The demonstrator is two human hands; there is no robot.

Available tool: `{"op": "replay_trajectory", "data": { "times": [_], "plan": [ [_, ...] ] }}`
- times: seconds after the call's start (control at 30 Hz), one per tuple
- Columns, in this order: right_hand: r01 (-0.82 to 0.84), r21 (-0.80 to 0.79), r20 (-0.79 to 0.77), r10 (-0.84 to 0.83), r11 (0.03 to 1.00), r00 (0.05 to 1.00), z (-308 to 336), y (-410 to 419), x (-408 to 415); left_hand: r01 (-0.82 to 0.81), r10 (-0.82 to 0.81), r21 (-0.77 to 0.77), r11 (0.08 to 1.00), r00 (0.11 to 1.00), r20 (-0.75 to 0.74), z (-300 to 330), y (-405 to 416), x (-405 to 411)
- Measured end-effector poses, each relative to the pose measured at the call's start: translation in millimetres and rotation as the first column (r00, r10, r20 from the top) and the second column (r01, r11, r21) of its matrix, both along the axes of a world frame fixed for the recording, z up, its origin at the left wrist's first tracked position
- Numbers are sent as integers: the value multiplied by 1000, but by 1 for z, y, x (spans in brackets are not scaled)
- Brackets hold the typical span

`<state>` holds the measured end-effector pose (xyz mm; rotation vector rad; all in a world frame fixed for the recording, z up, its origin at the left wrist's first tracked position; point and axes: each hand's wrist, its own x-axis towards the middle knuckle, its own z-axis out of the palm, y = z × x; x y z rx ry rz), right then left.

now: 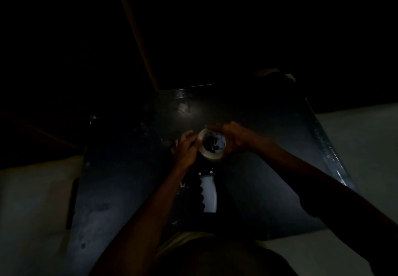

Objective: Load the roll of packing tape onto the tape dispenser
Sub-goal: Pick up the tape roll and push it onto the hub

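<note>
head view: hands apparently grip round glossy tape roll.

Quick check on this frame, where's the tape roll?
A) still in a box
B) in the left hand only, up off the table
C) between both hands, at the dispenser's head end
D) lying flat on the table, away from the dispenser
C: the tape roll sits between the left hand and right hand, just beyond the dispenser's white handle, with dark hub parts visible through its core.
</note>
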<state>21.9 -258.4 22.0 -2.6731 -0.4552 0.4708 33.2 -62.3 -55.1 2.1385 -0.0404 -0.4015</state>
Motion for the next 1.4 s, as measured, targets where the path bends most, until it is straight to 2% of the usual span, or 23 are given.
{"op": "replay_trajectory", "data": {
  "times": [0.13,0.23,0.3,0.5,0.6,0.73,0.9,1.0,1.1,1.17,1.3,1.4],
  "plan": [
    [11,-11,-3,-11,1000,1000,-6,1,1,-22,23,13,1000,997,-75,-8,-3,4],
    [13,-15,-1,-13,1000,1000,-8,0,4,-122,111,-60,991,980,-164,-15,-5,5],
    [4,-22,2,-4,1000,1000,-9,0,7,-124,112,-56,991,975,-192,-16,-6,9],
    [2,-19,-16,-3,1000,1000,-18,-2,11,-51,50,0,999,989,-138,0,-4,7],
    [-2,-42,-60,-1,999,998,-18,-2,13,-49,57,103,993,995,-79,3,-8,3],
    [21,-16,-61,-22,1000,998,-20,-4,7,-39,39,162,986,999,3,2,-9,-8],
    [33,-28,-46,-34,999,998,-18,1,7,-90,89,69,994,996,23,-7,-7,-11],
    [66,36,-24,-65,997,998,-16,0,-3,-97,92,189,977,995,38,3,-12,-19],
    [69,66,41,-71,995,997,-9,0,-15,-28,18,171,985,998,62,11,-9,-32],
    [51,41,26,-52,998,998,-6,3,-16,54,-75,170,984,990,119,13,-1,-35],
    [54,-30,-10,-55,998,998,2,7,-9,177,-211,244,953,970,120,23,8,-40],
    [68,-26,-23,-68,997,997,3,6,-9,257,-307,310,915,944,124,24,11,-41]
  ]
}}
